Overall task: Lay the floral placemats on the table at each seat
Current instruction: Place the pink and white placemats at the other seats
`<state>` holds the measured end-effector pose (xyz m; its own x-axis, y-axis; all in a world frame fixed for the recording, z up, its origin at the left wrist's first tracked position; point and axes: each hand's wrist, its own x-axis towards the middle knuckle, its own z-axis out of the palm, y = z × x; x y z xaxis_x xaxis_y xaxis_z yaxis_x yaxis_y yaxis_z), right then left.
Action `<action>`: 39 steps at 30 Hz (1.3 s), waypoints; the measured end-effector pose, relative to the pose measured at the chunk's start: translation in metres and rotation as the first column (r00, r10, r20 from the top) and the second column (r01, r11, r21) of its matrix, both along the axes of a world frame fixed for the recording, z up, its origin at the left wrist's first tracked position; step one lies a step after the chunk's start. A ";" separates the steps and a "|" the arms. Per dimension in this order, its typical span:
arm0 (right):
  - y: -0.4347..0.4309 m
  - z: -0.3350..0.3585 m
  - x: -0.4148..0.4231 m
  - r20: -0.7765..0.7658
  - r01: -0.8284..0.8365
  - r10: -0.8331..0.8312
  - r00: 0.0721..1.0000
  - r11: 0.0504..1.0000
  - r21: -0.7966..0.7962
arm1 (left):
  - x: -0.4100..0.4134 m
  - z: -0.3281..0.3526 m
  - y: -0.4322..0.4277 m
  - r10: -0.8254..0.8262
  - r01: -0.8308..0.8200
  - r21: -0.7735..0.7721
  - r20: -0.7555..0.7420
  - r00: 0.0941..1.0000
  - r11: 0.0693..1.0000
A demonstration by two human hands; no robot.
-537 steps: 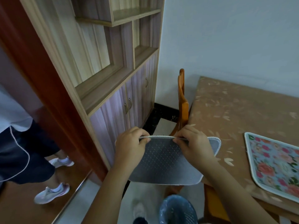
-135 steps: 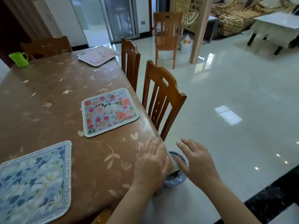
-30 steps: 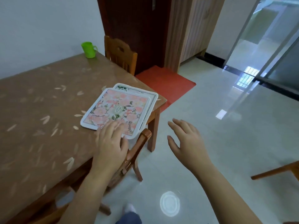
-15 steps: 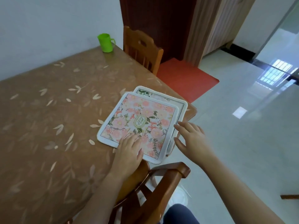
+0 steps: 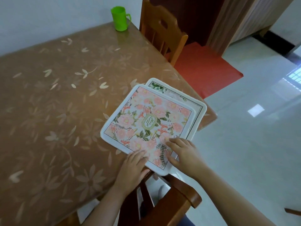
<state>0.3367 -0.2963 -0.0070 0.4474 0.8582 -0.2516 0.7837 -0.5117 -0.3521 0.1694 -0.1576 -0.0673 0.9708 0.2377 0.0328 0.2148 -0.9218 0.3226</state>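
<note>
Two floral placemats lie stacked at the near right corner of a brown leaf-patterned worktop point(image 5: 57, 111) – a pink placemat point(image 5: 146, 121) on top, a green-bordered placemat point(image 5: 192, 101) showing beneath. The left grip point(image 5: 132, 168) and right grip point(image 5: 185, 154) are spread, fingers flat on the pink placemat's near edge. A green cup point(image 5: 119, 18) stands at the far corner.

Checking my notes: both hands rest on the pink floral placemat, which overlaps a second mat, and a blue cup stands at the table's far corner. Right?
Not quite: the head view shows the cup is green, not blue. The left hand and right hand do rest on the pink floral placemat, which overlaps a second mat; the cup stands at the far corner.
</note>
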 end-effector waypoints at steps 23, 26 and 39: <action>0.000 0.000 -0.001 -0.114 -0.028 0.068 0.991 0.949 0.315 | 0.043 0.045 -0.019 0.262 -0.204 -0.319 0.151 0.953 0.926; 0.000 0.007 0.003 -0.105 0.003 0.041 0.994 0.922 0.387 | 0.053 0.053 -0.025 0.297 -0.235 -0.349 0.136 0.945 0.907; -0.010 0.025 0.015 0.000 -0.069 0.075 0.997 0.922 0.382 | 0.059 0.044 -0.021 0.461 -0.339 -0.519 0.122 0.879 0.784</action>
